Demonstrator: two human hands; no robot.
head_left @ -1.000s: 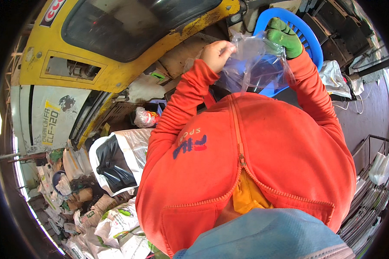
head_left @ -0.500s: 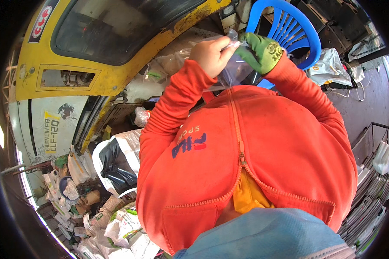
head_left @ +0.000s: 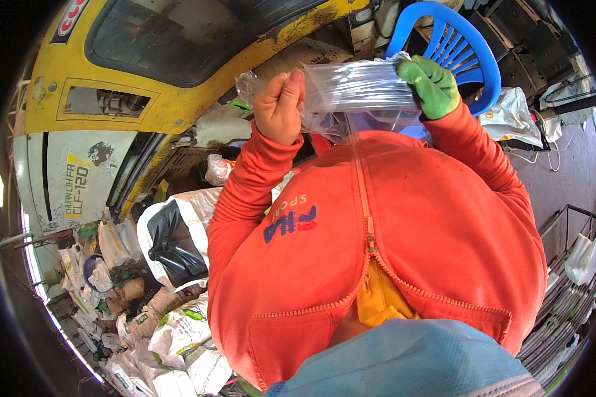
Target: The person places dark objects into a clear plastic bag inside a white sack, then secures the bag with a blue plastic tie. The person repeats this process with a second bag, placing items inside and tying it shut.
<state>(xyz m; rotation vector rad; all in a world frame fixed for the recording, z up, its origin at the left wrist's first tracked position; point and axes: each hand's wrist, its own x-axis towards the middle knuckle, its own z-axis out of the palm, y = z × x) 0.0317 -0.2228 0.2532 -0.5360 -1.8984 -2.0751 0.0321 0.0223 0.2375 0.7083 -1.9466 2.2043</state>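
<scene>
**Left hand [head_left: 279,106] and right hand [head_left: 436,87] drawn apart since the earlier frame, where they met; clear plastic film [head_left: 357,87] now pulled out between them**

Landmark: blue chair [head_left: 490,63].

Item, film: one length, creased lengthwise, raised to the chair's left, its right end overlapping the chair in view.

Item, left hand: bare, farther left of the chair; fingers clenched around a bunched end, thumb uppermost.

Item, right hand: green-gloved, against the chair's near side in view; fingers curled tight over the opposite end.

Condition of work: film gathered and spread, by appearance; neither end released, film not yet laid down. Further steps cannot be told.

Surroundings: grey floor [head_left: 569,175] and white bag [head_left: 510,118] right of the chair; dark boxes [head_left: 533,49] beyond it; rack of rods [head_left: 563,317] below right. Far left of the chair, yellow machine [head_left: 40,112]; below that, white sack [head_left: 202,208] with black parts [head_left: 172,246], and piled bags [head_left: 185,334].
</scene>
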